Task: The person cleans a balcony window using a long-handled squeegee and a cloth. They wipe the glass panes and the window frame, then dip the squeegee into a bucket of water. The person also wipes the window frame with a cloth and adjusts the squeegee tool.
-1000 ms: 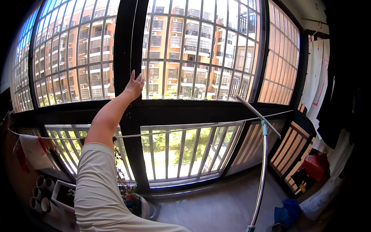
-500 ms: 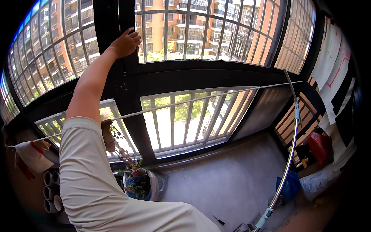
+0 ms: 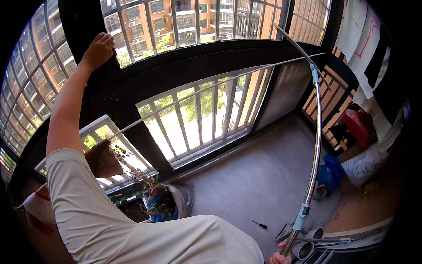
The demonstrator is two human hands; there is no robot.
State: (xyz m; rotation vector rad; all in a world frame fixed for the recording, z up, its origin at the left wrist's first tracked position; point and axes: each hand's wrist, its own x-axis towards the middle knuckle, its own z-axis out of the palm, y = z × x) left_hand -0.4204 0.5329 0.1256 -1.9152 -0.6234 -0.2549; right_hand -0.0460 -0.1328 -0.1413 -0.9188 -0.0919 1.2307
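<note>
My left hand [image 3: 97, 50] is stretched up and rests on the dark upright post of the window frame [image 3: 79, 22], fingers lying over its right edge and holding nothing. At the bottom edge, my right hand [image 3: 278, 258] grips the lower end of a long silver pole [image 3: 314, 158] with pale blue joints. The pole rises along the right side, and its forked tip [image 3: 307, 55] reaches a thin white line [image 3: 220, 81] strung across the balcony in front of the white railing bars [image 3: 198, 119]. My pale sleeve fills the lower left.
A potted plant in a plastic bag [image 3: 160, 204] stands by the railing. A small screwdriver [image 3: 259, 225] lies on the grey floor tiles. At the right are a blue bag [image 3: 329, 171], a red bag [image 3: 358, 125], a white sack [image 3: 365, 163] and short pipe pieces [image 3: 307, 247].
The view has tipped downward, showing more floor. The pole now stands closer at the right, and my right hand has come into view on it. My left hand stays on the post.
</note>
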